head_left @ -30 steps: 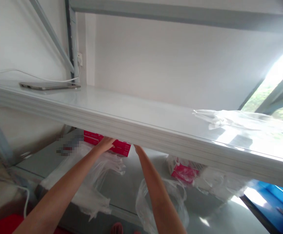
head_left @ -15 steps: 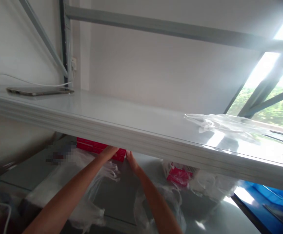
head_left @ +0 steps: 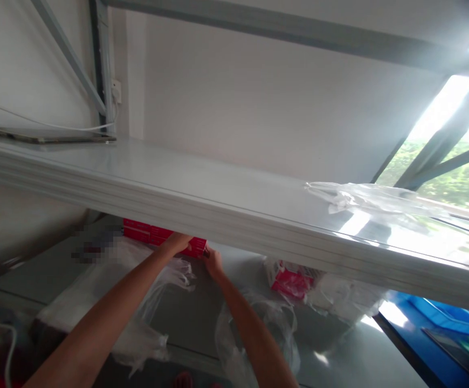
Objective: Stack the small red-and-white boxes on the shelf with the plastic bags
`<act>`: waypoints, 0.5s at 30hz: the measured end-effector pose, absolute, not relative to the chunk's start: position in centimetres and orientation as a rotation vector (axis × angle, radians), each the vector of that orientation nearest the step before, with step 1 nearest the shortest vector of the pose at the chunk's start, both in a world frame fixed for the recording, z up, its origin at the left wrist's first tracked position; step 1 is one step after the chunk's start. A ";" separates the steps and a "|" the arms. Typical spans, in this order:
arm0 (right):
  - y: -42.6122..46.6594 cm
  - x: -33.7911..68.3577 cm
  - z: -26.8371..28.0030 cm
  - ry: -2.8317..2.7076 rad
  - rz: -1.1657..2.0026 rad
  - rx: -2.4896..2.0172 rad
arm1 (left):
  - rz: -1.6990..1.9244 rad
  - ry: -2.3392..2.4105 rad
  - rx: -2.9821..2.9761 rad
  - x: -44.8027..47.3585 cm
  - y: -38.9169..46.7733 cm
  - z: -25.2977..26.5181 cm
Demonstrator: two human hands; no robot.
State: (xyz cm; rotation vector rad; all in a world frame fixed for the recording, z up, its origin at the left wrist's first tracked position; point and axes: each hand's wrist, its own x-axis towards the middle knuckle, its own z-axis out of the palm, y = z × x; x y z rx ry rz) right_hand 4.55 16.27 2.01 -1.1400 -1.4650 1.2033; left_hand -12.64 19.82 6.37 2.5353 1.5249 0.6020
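Observation:
Under the shelf board, flat red boxes (head_left: 137,230) stand in a row at the back of the lower shelf. My left hand (head_left: 179,242) is at the front of the right-hand red box (head_left: 197,248), its fingers bent against it and partly hidden by the board. At that box's right end, my right hand (head_left: 212,261) grips the corner with curled fingers. Clear plastic bags (head_left: 137,302) lie below my left forearm, and another clear bag (head_left: 287,328) lies beneath my right forearm.
The upper shelf board (head_left: 202,186) crosses above my hands, bearing a tablet or phone (head_left: 52,136) and a clear plastic bag (head_left: 364,199). To the right are a pink-and-white box (head_left: 291,279), crumpled plastic (head_left: 343,296) and a blue bin (head_left: 448,318).
My view has tilted slightly downward and shifted. My right hand has closed in on the right end of the red box; my left hand stays on its front.

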 end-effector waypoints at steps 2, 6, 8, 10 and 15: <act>16.3 4.4 1.7 -1.457 1.083 -1.168 | 0.573 1.544 2.548 -12.5 19.9 6.3; 16.4 4.1 1.0 -1.429 1.038 -1.145 | 0.513 1.596 2.561 -12.4 19.9 5.9; 16.6 4.1 0.4 -1.468 0.982 -1.207 | 0.497 1.611 2.567 -12.4 19.9 5.7; 16.9 4.1 -0.1 -1.543 0.897 -1.292 | 0.495 1.613 2.580 -12.4 19.9 5.6; 17.6 4.3 -0.7 -1.724 0.733 -1.457 | 0.486 1.626 2.616 -12.4 19.9 5.4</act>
